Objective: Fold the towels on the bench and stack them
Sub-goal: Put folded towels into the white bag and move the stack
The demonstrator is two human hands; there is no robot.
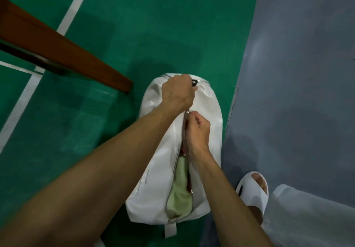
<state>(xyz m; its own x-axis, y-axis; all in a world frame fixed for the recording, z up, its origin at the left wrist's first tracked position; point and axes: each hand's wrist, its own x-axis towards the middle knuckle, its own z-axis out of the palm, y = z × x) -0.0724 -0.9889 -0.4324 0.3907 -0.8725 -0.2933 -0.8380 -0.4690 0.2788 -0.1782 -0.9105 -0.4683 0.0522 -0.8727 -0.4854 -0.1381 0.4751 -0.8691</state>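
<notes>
On the white bag (153, 177), left hand (177, 91) grips the far end, right hand (197, 129) pinches the zipper pull (187, 113); green towel (179, 191) inside; bench (57, 45) far left.

A white bag (153, 179) lies on the green floor (153, 26), at the edge of a grey strip (297, 74). The left hand (177, 91) grips the bag's far end. The right hand (197, 129) pinches the zip pull (187, 112) midway along. The near half gapes, and a pale green towel (179, 195) shows inside. A brown bench (57, 41) runs off to the left, and a foot in a white slipper (251, 191) stands on the grey.
</notes>
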